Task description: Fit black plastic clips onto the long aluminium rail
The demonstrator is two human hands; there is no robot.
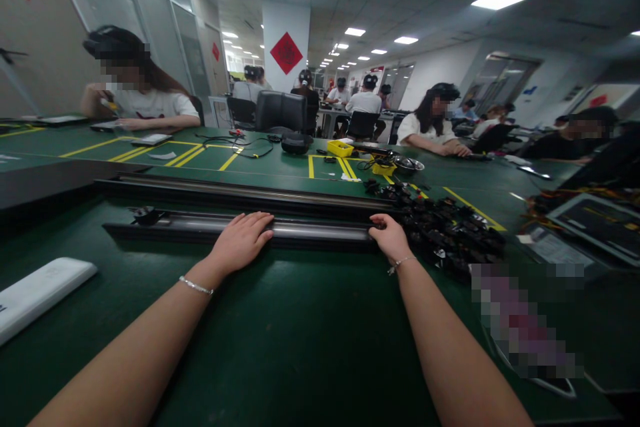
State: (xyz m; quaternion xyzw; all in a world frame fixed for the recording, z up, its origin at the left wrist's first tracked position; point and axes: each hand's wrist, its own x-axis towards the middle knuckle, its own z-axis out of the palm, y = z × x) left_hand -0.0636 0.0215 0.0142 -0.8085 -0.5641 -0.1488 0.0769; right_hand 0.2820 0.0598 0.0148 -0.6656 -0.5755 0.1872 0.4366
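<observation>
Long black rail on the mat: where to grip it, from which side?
Probably near both ends, from the near side: the rail is long and lies flat crosswise. The left hand rests mid-length, the right hand at its right end.

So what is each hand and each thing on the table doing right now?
left hand: open, lying flat on the rail
right hand: curled over the rail's right end
long dark rail: lying flat on the table, both hands on it
second rail: lying flat behind it, untouched
black parts: heaped loose beside the right hand
white slab: lying flat, untouched
yellow bin: upright, contents unclear
</observation>
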